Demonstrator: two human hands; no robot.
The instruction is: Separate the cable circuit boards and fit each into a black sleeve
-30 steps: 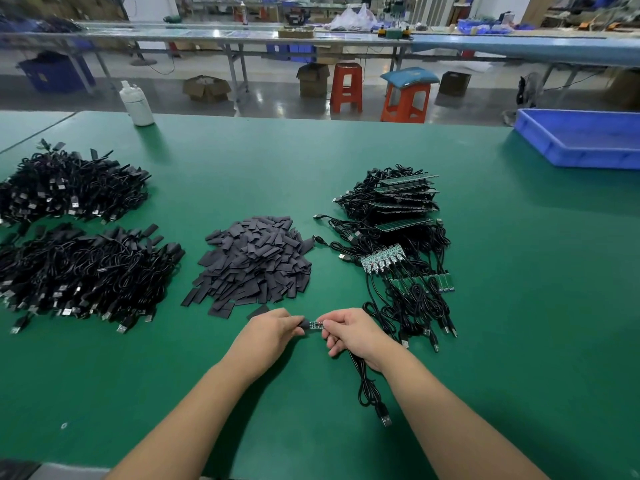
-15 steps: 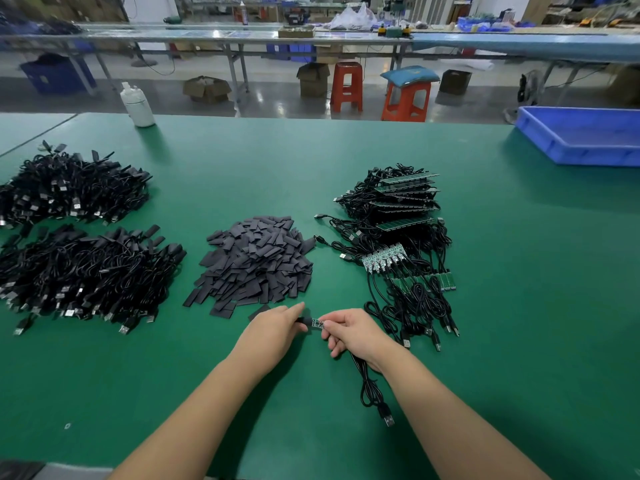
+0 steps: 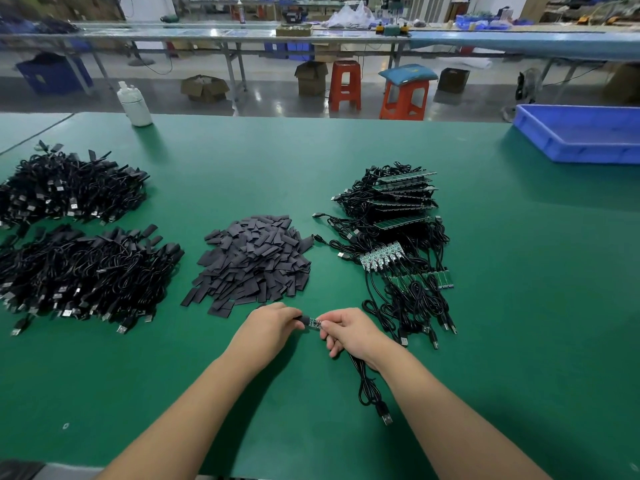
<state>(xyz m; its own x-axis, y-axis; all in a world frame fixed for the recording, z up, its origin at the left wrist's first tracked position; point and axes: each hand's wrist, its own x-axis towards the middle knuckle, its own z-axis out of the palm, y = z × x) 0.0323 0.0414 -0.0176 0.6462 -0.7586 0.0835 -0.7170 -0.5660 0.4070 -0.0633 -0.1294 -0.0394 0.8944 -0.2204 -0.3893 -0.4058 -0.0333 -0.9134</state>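
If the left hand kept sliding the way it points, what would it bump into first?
The left hand points right, holding a black sleeve. It would probably first meet the small circuit board pinched by the right hand, just beside it.

Only the person's two forearms and hands show, seen from the head camera. Both arms are bare from the lower edge of the view to the fingertips: no sleeve, cuff or glove covers any part that is visible. The left hand carries no ring, and no watch, strap or bracelet sits on its wrist. The right hand is likewise bare, its wrist unbanded and its knuckles plain. The fingernails that show on the right hand look short and unpainted; those of the left hand are turned out of sight. No tattoo, plaster or marking can be made out on either forearm.
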